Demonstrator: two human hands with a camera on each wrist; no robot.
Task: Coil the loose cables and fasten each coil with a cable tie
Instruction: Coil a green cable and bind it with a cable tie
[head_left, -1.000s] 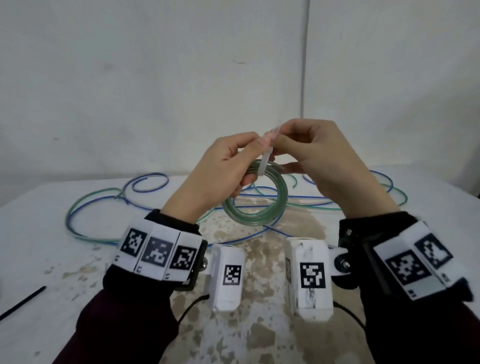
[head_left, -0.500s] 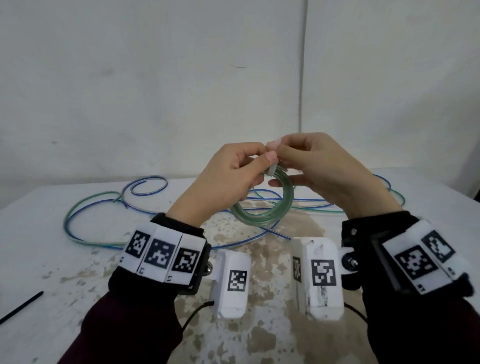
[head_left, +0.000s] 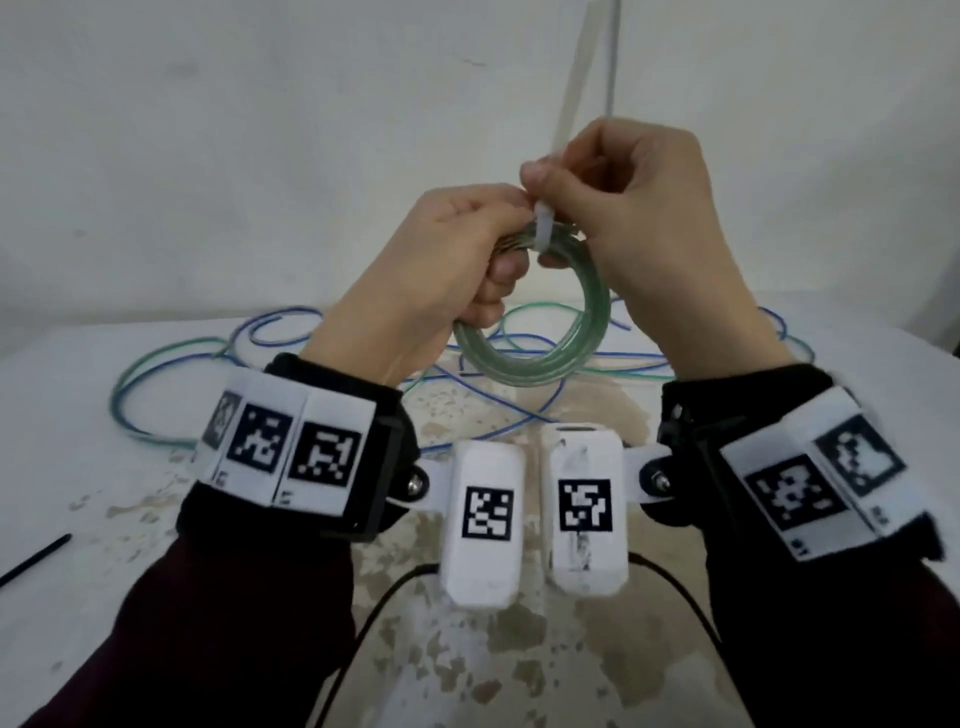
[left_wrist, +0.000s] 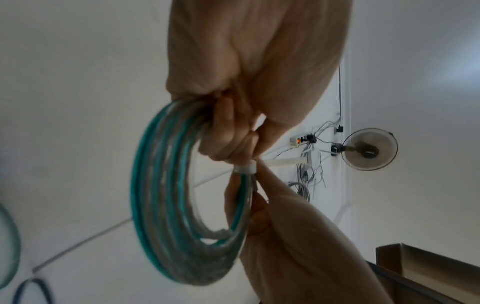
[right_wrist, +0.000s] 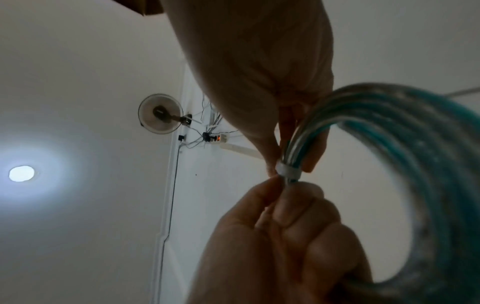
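A green cable coil (head_left: 540, 358) hangs in the air above the table. My left hand (head_left: 511, 234) grips its top left part, fingers curled round the strands. A white cable tie (head_left: 543, 234) is cinched round the coil's top, and its long tail (head_left: 571, 78) points straight up. My right hand (head_left: 545, 179) pinches the tail just above the tie's head. The left wrist view shows the tie (left_wrist: 245, 169) tight on the coil (left_wrist: 166, 205). In the right wrist view the tie (right_wrist: 289, 171) sits between both hands.
Loose blue and green cables (head_left: 208, 353) sprawl over the far half of the white, worn table (head_left: 104, 597). A thin black strip (head_left: 36, 558) lies at the left edge. A wall stands close behind the table.
Both hands rose with the coil. The right hand pulled the tie's tail up, so the loop closed tight round the coil and a long tail now stands above.
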